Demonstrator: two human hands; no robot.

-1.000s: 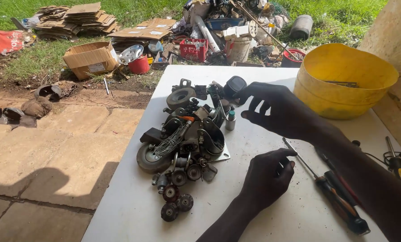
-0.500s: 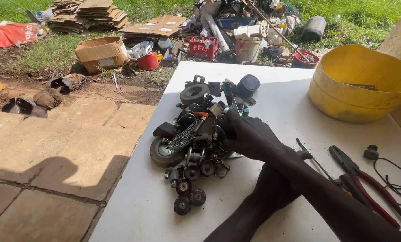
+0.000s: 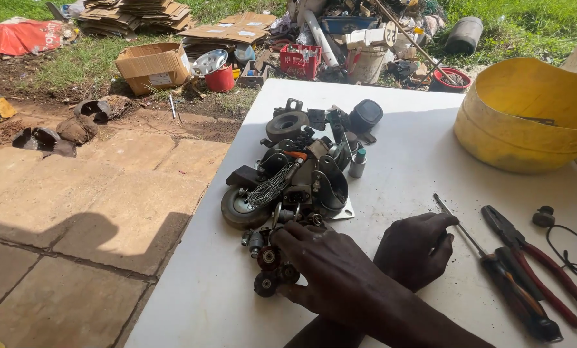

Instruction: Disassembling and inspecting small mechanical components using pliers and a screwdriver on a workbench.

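**Over the parts heap, two crossed hands**

On the white surface (image 3: pixel 423 167) the arms cross at the forearm. One hand (image 3: pixel 324 261), coming in from the right, lies spread with fingers apart at the near end of the parts heap (image 3: pixel 298 177), its fingertips touching the small wheels (image 3: pixel 269 270) there; it grips nothing that can be seen. The other hand (image 3: pixel 417 248), which by the crossing looks to be the left, rests beside it, fingers loosely curled and empty, its tips just beside the thin shaft of a screwdriver (image 3: pixel 494 264). Which arm belongs to which side is hard to tell for sure.

Beyond the spread hand the heap holds a rubber caster wheel (image 3: pixel 240 207), a tangle of wire (image 3: pixel 269 187) and black brackets. Just past the curled hand lie red-handled pliers (image 3: pixel 539 254) and a black cable (image 3: pixel 575 248). Well beyond both stands a yellow tub (image 3: pixel 527 122). Off the surface's far edge sit a cardboard box (image 3: pixel 152 64) and a red crate (image 3: pixel 299 61) on the grass.
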